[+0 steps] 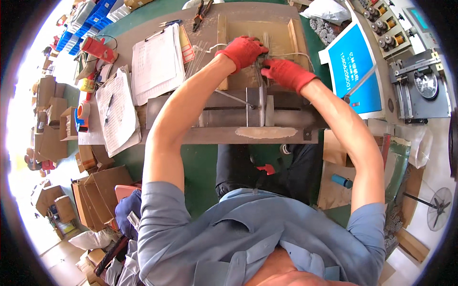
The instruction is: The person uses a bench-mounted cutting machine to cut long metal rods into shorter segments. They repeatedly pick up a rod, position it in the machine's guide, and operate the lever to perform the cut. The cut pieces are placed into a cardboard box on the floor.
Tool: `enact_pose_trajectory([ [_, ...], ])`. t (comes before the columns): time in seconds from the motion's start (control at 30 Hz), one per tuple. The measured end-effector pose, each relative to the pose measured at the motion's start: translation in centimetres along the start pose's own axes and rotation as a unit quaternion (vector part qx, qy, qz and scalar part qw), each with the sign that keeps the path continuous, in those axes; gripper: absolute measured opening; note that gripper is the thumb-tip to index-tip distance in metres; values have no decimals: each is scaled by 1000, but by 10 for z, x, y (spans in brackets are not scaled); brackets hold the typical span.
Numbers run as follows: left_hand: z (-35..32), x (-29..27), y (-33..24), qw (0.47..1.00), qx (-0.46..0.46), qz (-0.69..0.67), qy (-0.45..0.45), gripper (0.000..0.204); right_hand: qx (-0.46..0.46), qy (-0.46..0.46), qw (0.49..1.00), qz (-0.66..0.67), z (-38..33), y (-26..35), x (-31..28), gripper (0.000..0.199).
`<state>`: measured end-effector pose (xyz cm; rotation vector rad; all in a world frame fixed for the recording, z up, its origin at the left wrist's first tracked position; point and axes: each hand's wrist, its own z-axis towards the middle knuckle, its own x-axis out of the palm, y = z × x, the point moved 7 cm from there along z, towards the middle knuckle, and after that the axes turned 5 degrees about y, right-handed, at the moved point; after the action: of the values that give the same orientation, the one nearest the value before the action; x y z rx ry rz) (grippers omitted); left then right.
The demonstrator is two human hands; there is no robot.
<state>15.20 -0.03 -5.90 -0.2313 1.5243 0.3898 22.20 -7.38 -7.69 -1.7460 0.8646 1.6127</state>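
Note:
Both my hands wear red gloves and work close together over a wooden-sided tray [222, 35] on the bench. The fingers of my left hand [244, 51] are curled closed at the upper end of a narrow metal fixture [262, 97]. Just to its right and nearer, my right hand [288, 74] is closed too, its fingertips beside the same fixture. What either hand grips is too small to make out. Thin straight rods [267, 40] lie in the tray just beyond my fingers. More thin rods [194, 62] lie left of the tray.
Clipboards with papers [157, 64] and a pen [109, 104] lie to the left, near a tape dispenser [83, 112]. Pliers [202, 15] rest at the back. A blue-and-white panel [354, 69] and a machine [422, 86] stand at right. Cardboard boxes [102, 198] crowd the left floor.

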Motion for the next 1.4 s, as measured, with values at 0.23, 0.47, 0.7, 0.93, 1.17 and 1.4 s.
enact_pose_trajectory([
  [0.23, -64, -62, 12, 986, -76, -122, -80, 52, 82, -222, 971, 12, -53, 25, -104, 31],
  [0.47, -114, -80, -8, 982, -56, -162, -76, 43, 177, -240, 764, 572, -115, 157, -71, 35],
  [0.7, -110, -74, -26, 968, -68, -240, 6, 48, 143, -237, 218, 936, -41, 201, 2, 34],
  [0.93, -92, -32, -43, 965, -35, -217, 142, 52, 140, -328, 26, 934, 6, 195, 22, 24],
  [1.17, -77, -22, -45, 923, -78, -262, 269, 44, 330, -274, -124, 895, 2, 205, 20, 6],
  [1.4, -69, -12, -45, 908, -105, -240, 327, 40, 411, -310, -218, 829, 9, 211, 15, 13],
])
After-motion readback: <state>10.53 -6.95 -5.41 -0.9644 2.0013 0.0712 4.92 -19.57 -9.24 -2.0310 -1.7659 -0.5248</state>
